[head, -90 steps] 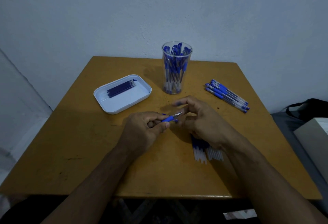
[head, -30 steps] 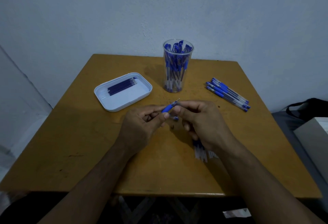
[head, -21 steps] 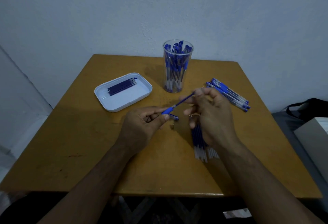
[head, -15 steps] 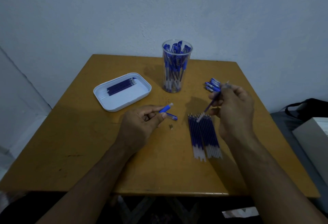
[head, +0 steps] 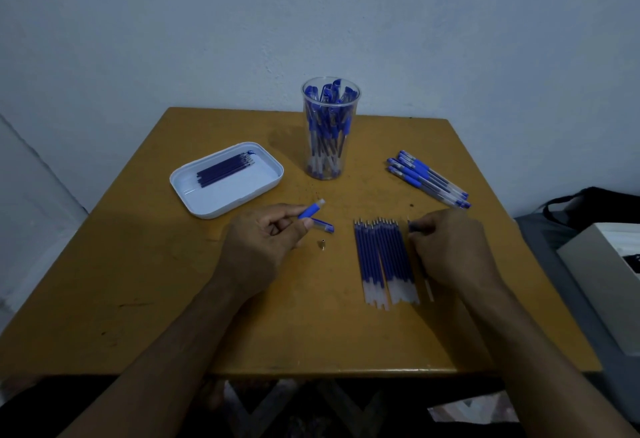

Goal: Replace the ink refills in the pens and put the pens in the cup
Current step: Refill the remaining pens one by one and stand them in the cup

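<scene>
Left hand (head: 258,240) pinches an open pen barrel (head: 311,211), blue grip end up and pointing far-right; the pen cap (head: 322,225) sticks out just beyond the thumb. Small metal tip (head: 322,244) lies loose on the wooden table (head: 145,299) near that hand. Right hand (head: 446,247) is down at the right edge of the refill row (head: 384,261), fingers curled on one refill (head: 424,274) lying beside the row. Clear cup (head: 330,129) stands far centre, packed with pens. White tray (head: 227,179) far left holds dark refills. Loose capped pens (head: 427,177) lie far right.
</scene>
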Tool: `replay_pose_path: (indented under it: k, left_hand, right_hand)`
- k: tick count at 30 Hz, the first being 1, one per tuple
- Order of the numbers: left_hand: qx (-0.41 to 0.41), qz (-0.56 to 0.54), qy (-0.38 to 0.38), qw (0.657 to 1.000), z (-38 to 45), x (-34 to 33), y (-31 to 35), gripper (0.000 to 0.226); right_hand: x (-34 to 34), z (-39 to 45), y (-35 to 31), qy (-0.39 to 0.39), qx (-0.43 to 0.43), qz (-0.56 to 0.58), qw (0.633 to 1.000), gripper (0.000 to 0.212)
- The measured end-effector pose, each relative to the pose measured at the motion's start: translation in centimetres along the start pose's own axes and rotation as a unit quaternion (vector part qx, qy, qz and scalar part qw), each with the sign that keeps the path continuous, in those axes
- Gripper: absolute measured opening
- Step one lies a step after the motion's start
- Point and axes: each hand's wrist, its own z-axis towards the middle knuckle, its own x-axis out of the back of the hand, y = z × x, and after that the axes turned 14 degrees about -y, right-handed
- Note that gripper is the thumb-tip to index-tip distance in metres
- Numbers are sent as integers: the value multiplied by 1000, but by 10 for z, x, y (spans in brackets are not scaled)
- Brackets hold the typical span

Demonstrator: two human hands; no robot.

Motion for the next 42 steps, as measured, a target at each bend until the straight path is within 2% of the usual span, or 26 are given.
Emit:
replay_pose_path:
  k: [12,22,32,38,42]
  left_hand:
    - [1,1,-1,1000,1,0,-1,24]
    - [-5,1,0,1000,1,-1,1,20]
    - [-3,-5,5,1000,1,0,-1,19]
    - [-8,-12,71,997,-4,15,7,25]
    - [12,0,150,989,-10,46,7,16]
  right_hand:
    - [-5,-1,1,-14,13,-27,999,24]
    - [-5,0,3,-13,17,-8,1000,23]
    - [-11,-6,-4,35,34,-52,997,23]
    - [-17,-10,-28,80,98,-100,987,35]
    - [-28,-5,-71,39,165,-101,980,32]
